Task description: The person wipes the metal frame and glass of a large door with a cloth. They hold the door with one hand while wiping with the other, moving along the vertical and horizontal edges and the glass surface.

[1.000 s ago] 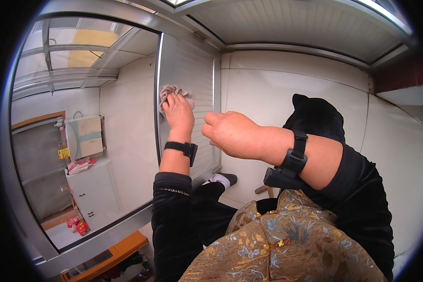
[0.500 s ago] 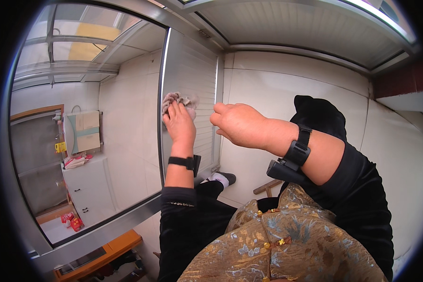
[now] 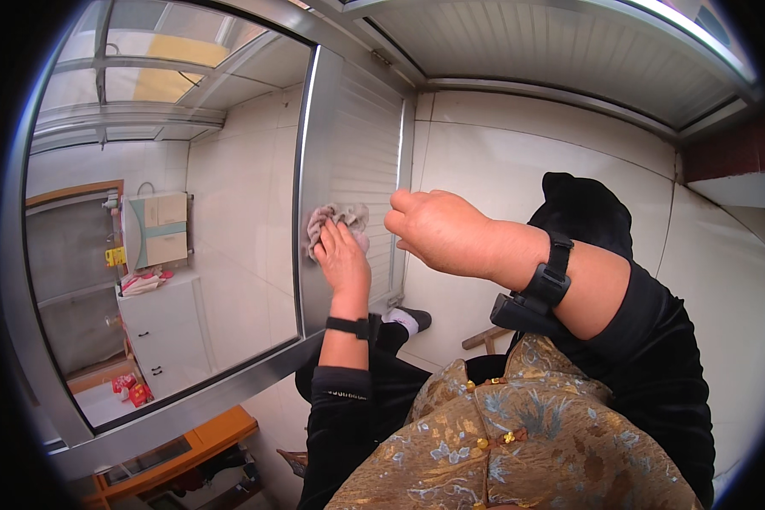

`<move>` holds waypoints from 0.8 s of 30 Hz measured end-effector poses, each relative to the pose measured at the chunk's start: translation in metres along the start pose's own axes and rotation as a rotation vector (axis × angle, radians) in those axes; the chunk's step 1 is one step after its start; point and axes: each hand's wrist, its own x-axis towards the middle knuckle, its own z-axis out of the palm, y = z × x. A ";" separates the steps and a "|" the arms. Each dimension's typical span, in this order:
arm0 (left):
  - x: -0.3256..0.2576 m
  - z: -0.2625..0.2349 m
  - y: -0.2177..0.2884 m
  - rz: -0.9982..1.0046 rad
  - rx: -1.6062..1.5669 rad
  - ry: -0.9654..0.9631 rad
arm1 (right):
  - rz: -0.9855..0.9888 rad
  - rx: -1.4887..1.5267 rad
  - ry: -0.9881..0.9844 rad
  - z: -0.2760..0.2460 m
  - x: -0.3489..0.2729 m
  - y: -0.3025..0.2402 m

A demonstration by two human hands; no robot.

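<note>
I observed a pale tiled floor [image 3: 450, 310] on the right and a metal-framed glass panel [image 3: 246, 221] on the left; a white cabinet [image 3: 161, 327] showed in its pane. The right hand [image 3: 440, 228] was positioned right of the cloth, apart from it, fingers bent; I could not tell whether they were fully closed or gripping anything. The left hand [image 3: 342, 262] held the crumpled greyish-pink cloth [image 3: 350, 218] against the panel's right upright [image 3: 320, 136], fingers close together over it.

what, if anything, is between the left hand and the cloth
Nothing visible: the left hand rests directly on the cloth. The right hand is off to the right, not in between.
</note>
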 end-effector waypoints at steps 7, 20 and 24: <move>0.106 -0.002 0.021 0.006 -0.014 0.125 | -0.009 -0.001 0.010 0.005 0.004 0.002; 0.243 -0.065 -0.021 0.197 -0.079 0.323 | -0.019 0.019 -0.042 0.007 0.009 0.002; 0.228 -0.068 -0.021 0.224 0.149 0.403 | 0.000 0.026 -0.048 0.011 0.011 0.007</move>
